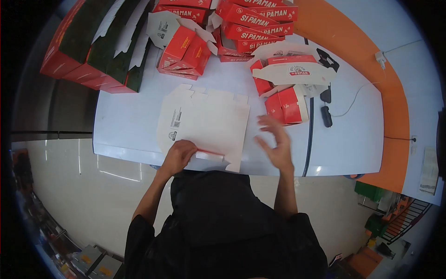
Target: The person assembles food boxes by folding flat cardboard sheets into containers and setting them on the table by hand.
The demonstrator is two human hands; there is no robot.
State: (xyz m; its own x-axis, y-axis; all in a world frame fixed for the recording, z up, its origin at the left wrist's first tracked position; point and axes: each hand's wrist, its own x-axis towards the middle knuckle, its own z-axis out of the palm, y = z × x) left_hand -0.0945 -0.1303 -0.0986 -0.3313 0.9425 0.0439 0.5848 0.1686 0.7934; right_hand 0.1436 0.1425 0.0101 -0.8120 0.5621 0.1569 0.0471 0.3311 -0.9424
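A flat cardboard box blank (209, 116) lies white side up on the table in front of me, with small black print on its left part. My left hand (180, 156) is closed on the blank's near edge, where a fold shows a thin red line. To the right of the blank, apart from it, my right hand (276, 142) hovers open with its fingers spread. Just beyond that hand sits a small red box (284, 106).
Folded red boxes (258, 32) are stacked at the back, near a part-open red box (186, 51). Large red and dark boxes (93, 51) stand back left. A white-flapped box (292, 69) and a black cable device (327, 116) lie to the right.
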